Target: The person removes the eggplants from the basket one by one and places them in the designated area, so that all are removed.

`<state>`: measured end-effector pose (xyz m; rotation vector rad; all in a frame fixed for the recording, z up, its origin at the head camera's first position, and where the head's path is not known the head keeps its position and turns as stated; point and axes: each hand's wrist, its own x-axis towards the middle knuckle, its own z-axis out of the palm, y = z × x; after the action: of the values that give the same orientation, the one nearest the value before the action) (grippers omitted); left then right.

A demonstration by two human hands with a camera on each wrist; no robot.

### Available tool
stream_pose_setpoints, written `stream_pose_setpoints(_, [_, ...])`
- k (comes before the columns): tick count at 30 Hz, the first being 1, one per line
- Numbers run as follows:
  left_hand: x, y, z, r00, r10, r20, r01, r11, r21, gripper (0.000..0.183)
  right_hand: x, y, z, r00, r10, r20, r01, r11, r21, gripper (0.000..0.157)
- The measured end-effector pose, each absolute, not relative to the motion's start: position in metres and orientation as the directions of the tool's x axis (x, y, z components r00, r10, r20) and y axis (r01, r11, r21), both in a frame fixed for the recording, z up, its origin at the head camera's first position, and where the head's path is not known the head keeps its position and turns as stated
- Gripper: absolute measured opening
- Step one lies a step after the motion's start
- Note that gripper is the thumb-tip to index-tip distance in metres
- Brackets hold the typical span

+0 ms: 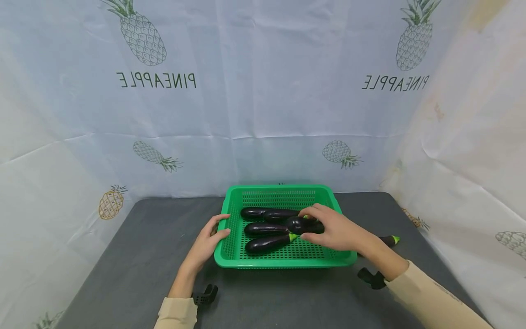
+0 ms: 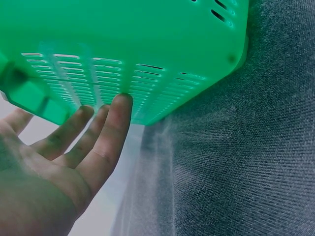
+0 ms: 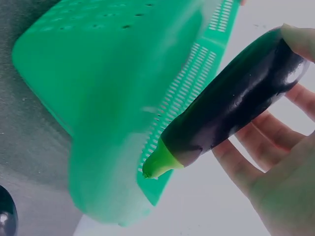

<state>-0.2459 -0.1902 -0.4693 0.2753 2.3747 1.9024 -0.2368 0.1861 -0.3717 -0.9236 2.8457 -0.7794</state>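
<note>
Eggplant (image 1: 304, 225): over the green basket (image 1: 283, 263), stem end (image 3: 160, 162) poking out past the fingers
Right hand (image 1: 339, 228): thumb and fingers pinching it
Left hand (image 1: 204, 241): loosely spread at basket's side

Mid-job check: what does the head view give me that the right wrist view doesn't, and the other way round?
Only the head view shows the four eggplants lying inside the green basket, and the pineapple prints on the cloth backdrop.

Only the right wrist view shows the green cap of the held eggplant; from the head, the hand hides that end.

Both show the right hand holding that eggplant, part of the basket, and the dark tabletop.
</note>
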Motion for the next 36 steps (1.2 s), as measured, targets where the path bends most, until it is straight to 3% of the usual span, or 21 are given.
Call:
stream_pose_setpoints(21, [-0.248,-0.190,-0.472,-0.983,0.178,0.046,0.089,0.241,0.967,0.048,-0.224,0.224,-0.342,-0.837,-0.487,0.247,-0.545,0.712,-0.442,0.046])
stream_pose_setpoints(36, [-0.245,-0.191,-0.467,-0.980,0.196,0.044,0.091,0.239,0.967,0.047,-0.222,0.256,-0.350,-0.835,-0.455,0.309,-0.547,0.738,-0.394,0.044])
